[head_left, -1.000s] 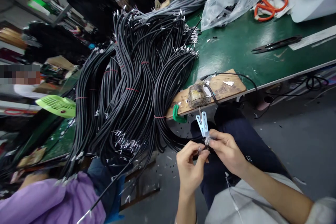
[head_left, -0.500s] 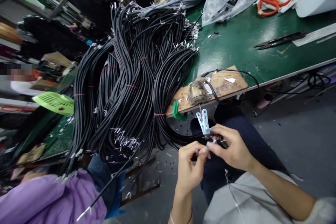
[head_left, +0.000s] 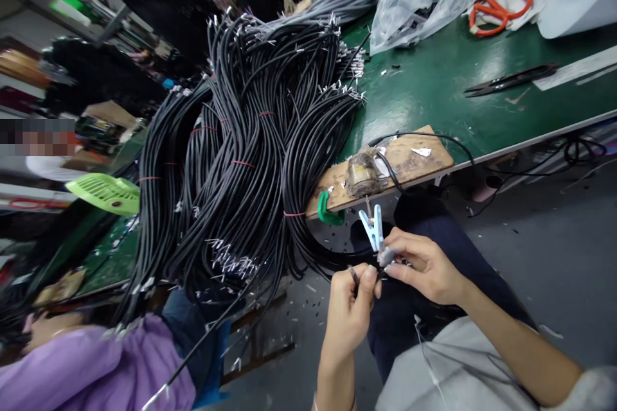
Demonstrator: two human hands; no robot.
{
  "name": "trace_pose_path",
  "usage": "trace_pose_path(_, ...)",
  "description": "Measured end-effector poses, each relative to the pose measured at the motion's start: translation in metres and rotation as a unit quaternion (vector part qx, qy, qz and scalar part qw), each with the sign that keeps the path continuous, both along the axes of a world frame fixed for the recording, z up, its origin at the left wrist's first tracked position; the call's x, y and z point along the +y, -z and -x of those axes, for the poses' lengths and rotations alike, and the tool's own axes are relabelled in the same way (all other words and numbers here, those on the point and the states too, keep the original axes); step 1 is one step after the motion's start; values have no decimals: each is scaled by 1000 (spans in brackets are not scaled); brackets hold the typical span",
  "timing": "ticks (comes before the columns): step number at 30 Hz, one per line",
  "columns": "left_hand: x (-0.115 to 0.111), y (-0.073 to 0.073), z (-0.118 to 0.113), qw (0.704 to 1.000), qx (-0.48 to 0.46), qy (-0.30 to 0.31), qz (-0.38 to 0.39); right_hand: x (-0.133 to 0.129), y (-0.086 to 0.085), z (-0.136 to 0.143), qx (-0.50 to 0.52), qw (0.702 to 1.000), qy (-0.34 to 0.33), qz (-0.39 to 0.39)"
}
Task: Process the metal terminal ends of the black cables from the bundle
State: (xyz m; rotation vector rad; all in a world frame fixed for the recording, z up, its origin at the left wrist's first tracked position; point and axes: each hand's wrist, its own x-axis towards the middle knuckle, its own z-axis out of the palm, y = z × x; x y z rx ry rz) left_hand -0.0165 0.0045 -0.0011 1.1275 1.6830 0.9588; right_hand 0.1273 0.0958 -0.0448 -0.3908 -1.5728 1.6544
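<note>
Left hand (head_left: pixel 351 302) pinched dark piece (head_left: pixel 353 275) below blue clothespin (head_left: pixel 377 239), apparently for steadiness; right hand (head_left: pixel 427 268) narrowed on blurred grey piece (head_left: pixel 386 257) beside clothespin, presumably for control.

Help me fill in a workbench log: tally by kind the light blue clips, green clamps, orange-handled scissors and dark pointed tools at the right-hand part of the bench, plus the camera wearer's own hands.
Light blue clip: 1
Green clamp: 1
Orange-handled scissors: 1
Dark pointed tool: 1
Wearer's hands, left hand and right hand: 2
Total: 6
</note>
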Motion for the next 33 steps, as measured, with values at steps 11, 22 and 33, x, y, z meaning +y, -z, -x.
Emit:
trace_pose_path(11,6,2,-2,997,-70,-30,-14,-14,-3,26,77,957,49,274)
trace_pose_path(22,4,12,-9,988,-88,-110,-66,-24,6,30,-3,915,344,-209)
trace_pose_path(33,9,15,-2,986,-71,-122,-90,-36,7,9,-25,958,257,-124)
